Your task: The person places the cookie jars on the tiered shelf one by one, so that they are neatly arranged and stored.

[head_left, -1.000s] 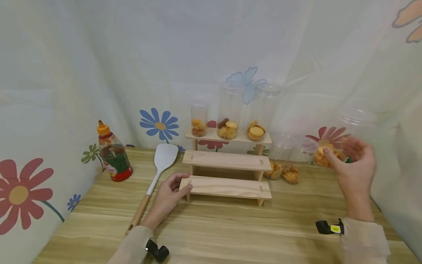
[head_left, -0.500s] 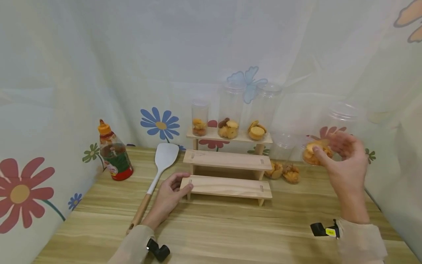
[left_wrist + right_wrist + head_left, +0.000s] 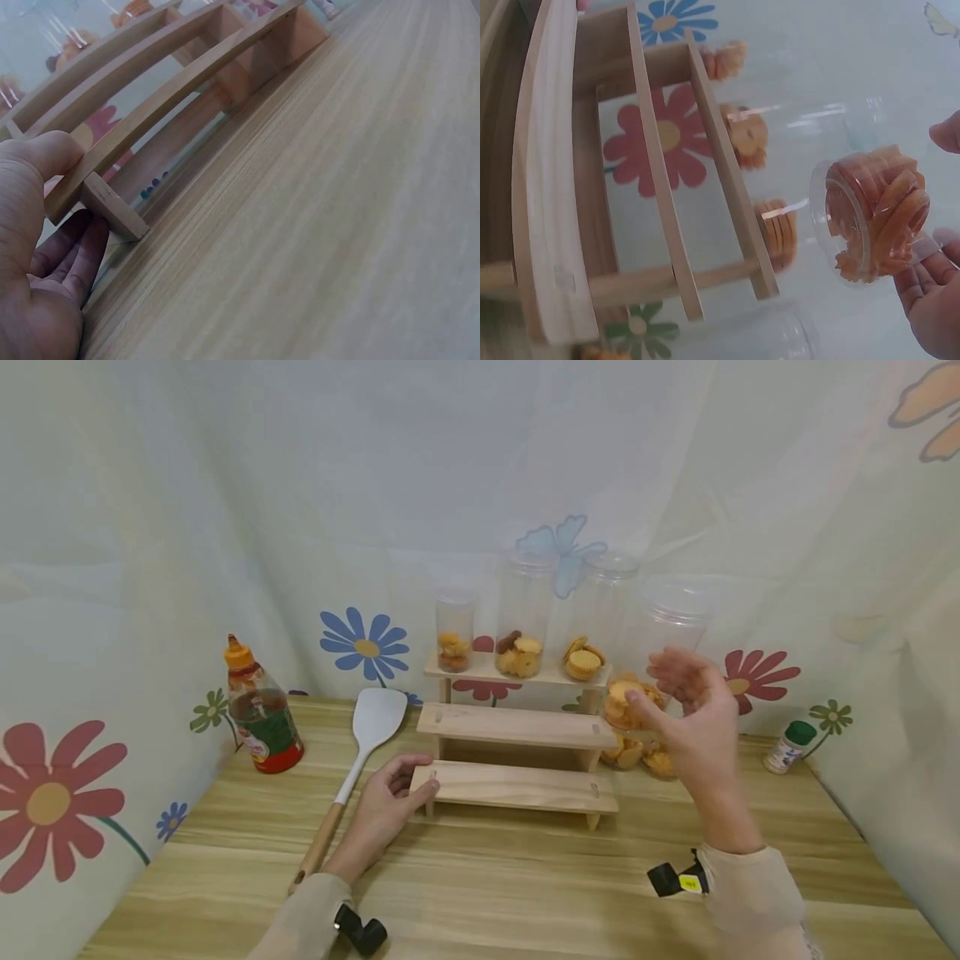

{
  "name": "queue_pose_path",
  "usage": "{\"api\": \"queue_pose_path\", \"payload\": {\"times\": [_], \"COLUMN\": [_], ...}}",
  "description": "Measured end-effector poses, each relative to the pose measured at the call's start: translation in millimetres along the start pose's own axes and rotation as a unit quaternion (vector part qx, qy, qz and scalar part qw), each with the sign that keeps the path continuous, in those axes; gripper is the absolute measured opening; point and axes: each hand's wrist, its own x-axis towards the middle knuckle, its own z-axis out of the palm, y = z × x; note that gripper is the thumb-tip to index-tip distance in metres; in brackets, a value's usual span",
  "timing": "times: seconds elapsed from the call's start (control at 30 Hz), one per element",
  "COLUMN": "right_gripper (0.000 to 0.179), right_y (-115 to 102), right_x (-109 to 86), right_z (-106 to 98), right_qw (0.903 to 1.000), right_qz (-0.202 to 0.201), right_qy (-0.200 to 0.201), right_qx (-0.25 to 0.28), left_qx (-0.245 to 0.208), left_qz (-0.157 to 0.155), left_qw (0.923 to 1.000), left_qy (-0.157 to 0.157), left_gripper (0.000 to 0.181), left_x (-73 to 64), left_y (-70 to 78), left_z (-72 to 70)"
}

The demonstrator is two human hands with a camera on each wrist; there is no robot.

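Note:
A three-tier wooden display rack stands mid-table. My left hand grips the left end of its lowest board, thumb on top and fingers underneath beside the leg, as the left wrist view shows. My right hand holds a clear jar of golden baked snacks in the air, just right of the upper tiers. The right wrist view shows that jar near its base, tilted in that view. Along the top tier stand a small jar and two taller jars, one with round biscuits.
Two more snack jars, one nearer the rack, stand on the table at its right, partly hidden by my right hand. A green-capped bottle is farther right. At left are a sauce bottle and a white turner; a flowered cloth hangs behind.
My right hand has carried its jar leftward to the rack's right end, uncovering the green-capped bottle. My left hand stays in place on the lowest board.

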Motion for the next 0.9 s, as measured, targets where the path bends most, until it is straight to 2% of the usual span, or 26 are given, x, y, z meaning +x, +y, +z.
{"api": "queue_pose_path", "payload": {"times": [0.1, 0.23, 0.53, 0.9], "right_gripper": [0.057, 0.059, 0.064, 0.063], "right_y": [-1, 0, -2, -4], "right_x": [2.7, 5.6, 10.3, 11.2], "right_z": [14, 33, 78, 130], "right_qw": [0.9992, 0.9977, 0.9941, 0.9914], "right_qz": [-0.004, 0.001, 0.011, 0.007], "right_qy": [-0.016, -0.038, -0.098, -0.121], "right_qx": [0.037, 0.057, 0.045, 0.050], "left_qx": [0.000, 0.004, -0.003, -0.002], "left_qz": [0.003, 0.003, 0.004, 0.010], "left_qw": [1.0000, 1.0000, 1.0000, 0.9999], "left_qy": [-0.003, -0.002, -0.001, -0.003], "left_gripper": [0.044, 0.043, 0.043, 0.043], "left_x": [-0.5, -1.0, -1.8, -1.4], "left_y": [0.9, 2.5, 2.9, 0.8], "left_z": [0.5, 1.2, 0.3, -0.7]}}
